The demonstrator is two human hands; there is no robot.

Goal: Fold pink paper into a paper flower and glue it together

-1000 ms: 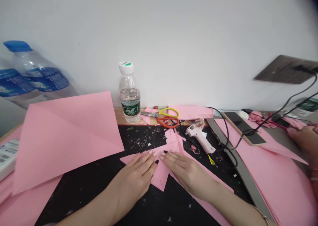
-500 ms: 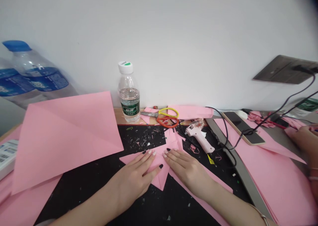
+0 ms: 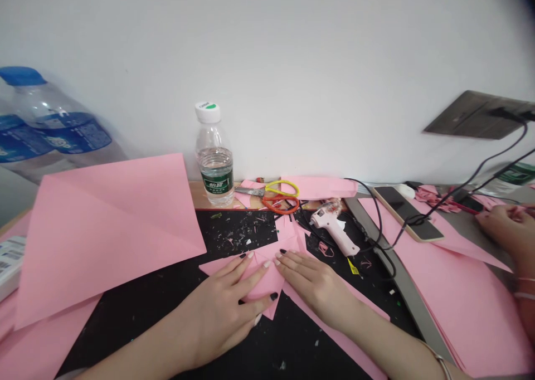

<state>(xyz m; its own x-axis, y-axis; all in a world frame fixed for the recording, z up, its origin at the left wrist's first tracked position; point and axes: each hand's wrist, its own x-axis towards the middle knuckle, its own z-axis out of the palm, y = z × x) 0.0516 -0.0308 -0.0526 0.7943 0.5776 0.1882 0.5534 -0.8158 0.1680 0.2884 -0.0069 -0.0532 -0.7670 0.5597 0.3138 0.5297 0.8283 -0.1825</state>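
Note:
Between my hands a folded piece of pink paper lies on the black mat, with creases and a pointed corner toward me. My left hand rests on its left part, fingers spread and stretched out. Flat on its right edge lies my right hand, fingers straight and side by side. Another pink strip runs out from under my right forearm. Beyond my fingertips are more pink scraps. Parts of the folded paper are covered by my fingers.
A water bottle stands by the wall, beside scissors. The pink glue gun lies with its cable behind my right hand. Large pink sheets are at left and right. A phone and another person's hand are at right.
My left hand's fingers have spread wider over the folded paper, and its thumb has shifted slightly down. My right hand stays nearly in place. The whole view has moved slightly.

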